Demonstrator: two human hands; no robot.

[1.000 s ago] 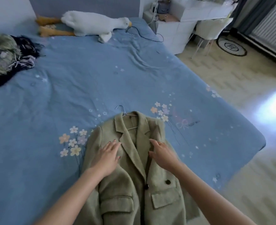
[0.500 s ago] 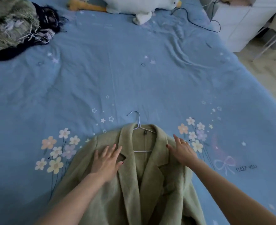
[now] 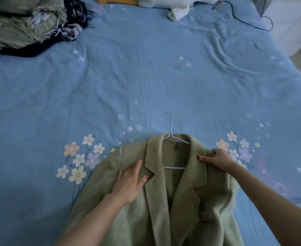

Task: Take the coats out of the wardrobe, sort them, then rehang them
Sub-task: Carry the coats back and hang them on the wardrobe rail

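1. Head view, far left and top: a heap of other garments (image 3: 22, 23) lies bunched on the blue bedsheet (image 3: 146, 77), well apart from both hands. It mixes a shaggy green-grey fabric with dark cloth, and thin pale wire hangers stick out of it.
2. Lower left, printed flowers (image 3: 80, 160) in peach, white, yellow and lilac sit just beside the coat's left shoulder edge.
3. The left hand (image 3: 130, 181) lies flat on the chest of the olive-green coat (image 3: 164, 201), palm down, fingers spread and stretched toward the collar, thumb touching the notch of the lapel. It presses on the cloth without gripping anything.
4. The coat lies face up near the bed's near edge, front open, between the two forearms. Its fabric looks thick, woolly and slightly fuzzy, with broad notched lapels and a dark label inside the neck.
5. A thin white wire hanger (image 3: 171, 137) sits inside the coat; its hook pokes out above the collar onto the sheet and its bottom bar crosses the open neck.
6. The right hand (image 3: 217, 159) rests on the coat's other shoulder, fingers curled over the shoulder edge and bunching the cloth.
7. Top centre-right, a white plush toy (image 3: 178, 8) and a dark cable (image 3: 243, 22) lie on the wrinkled sheet, far from the coat.
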